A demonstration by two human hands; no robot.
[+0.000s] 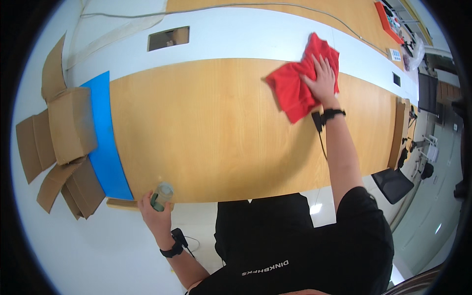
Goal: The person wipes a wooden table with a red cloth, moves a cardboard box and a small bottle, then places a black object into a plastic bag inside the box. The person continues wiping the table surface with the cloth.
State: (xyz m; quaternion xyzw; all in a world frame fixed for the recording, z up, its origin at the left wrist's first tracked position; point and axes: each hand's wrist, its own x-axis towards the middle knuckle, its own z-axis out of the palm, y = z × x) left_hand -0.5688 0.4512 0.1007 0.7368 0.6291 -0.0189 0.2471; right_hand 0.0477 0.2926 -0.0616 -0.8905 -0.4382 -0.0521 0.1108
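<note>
My right hand (322,82) lies flat on a crumpled red cloth (295,92), fingers spread over its upper surface. The cloth rests across the far edge of the wood-grain tabletop (206,121) and the white strip (254,35) behind it. Near the table's front left corner, my left hand (155,210) grips a clear cup (165,190) by its green part (156,202). The cup's lower part and any contents are too indistinct to tell. Each wrist wears a black strap with a cabled module.
An open cardboard box (70,125) stands at the left beside a blue sheet (108,143). The white strip has a rectangular cutout (169,38). A grey cable (236,4) runs along the back. At the right are a brown cardboard edge (397,132), a black chair (393,185) and an orange tray (389,23).
</note>
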